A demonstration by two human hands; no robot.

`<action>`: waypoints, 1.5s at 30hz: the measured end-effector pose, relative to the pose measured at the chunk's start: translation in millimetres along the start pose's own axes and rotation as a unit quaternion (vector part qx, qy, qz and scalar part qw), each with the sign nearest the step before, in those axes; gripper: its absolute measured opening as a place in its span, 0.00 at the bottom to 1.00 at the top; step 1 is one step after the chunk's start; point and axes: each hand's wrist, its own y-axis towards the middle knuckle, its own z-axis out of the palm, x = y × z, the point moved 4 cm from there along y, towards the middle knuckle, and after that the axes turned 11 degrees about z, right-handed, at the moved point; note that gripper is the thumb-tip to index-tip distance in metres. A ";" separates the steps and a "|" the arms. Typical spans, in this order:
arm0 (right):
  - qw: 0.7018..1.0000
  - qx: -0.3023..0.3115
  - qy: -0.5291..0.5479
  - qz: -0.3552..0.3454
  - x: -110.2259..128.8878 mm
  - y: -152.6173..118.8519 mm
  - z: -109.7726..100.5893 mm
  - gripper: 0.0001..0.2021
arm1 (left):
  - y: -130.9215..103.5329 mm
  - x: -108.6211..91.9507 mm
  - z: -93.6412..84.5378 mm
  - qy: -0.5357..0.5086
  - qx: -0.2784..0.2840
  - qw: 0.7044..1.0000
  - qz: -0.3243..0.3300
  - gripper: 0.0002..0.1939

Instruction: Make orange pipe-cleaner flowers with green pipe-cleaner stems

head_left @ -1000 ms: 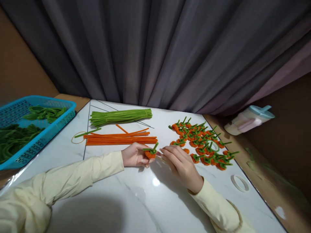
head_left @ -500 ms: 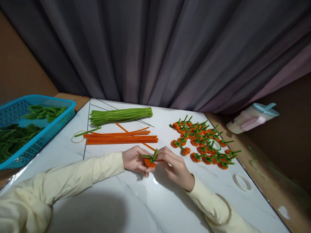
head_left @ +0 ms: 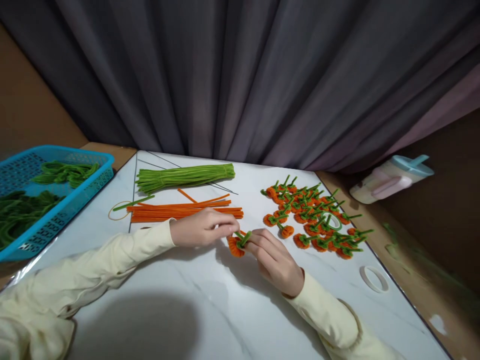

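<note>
A small orange pipe-cleaner pumpkin (head_left: 236,247) with green pieces on its top is held over the middle of the table. My right hand (head_left: 275,260) is closed on it from the right side, its fingertips at the green stem. From the left, my left hand (head_left: 204,227) pinches the end of a green pipe cleaner (head_left: 238,234) on the pumpkin's top. Just behind my left hand lies a bundle of orange pipe cleaners (head_left: 161,213). A thicker green pipe-cleaner bundle (head_left: 185,176) rests farther back.
Many finished-looking pumpkins (head_left: 302,217) are grouped at the right, with a green-edged tape roll (head_left: 338,223) among them. A white tape ring (head_left: 374,279) lies nearer. Left stands a blue basket (head_left: 80,192) with green pieces; a lidded cup (head_left: 388,181) is at far right.
My left hand has moved from under the pumpkin to above it, turning over and pinching a green end. The pumpkin has tilted slightly, and my right hand stays on it.
</note>
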 end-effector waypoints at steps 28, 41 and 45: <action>0.990 -0.038 -0.098 -0.093 9.3 -1.7 0.1 0.08 | -9.2 34.0 39.1 -0.520 0.077 0.819 -0.232 0.22; 0.993 -0.078 -0.068 0.054 -3.4 -2.6 5.3 0.08 | -5.1 22.7 44.2 -0.440 -0.088 0.883 -0.137 0.15; 0.995 -0.073 -0.056 0.041 -3.6 -4.0 5.8 0.08 | -5.3 23.5 42.8 -0.436 -0.102 0.884 -0.131 0.15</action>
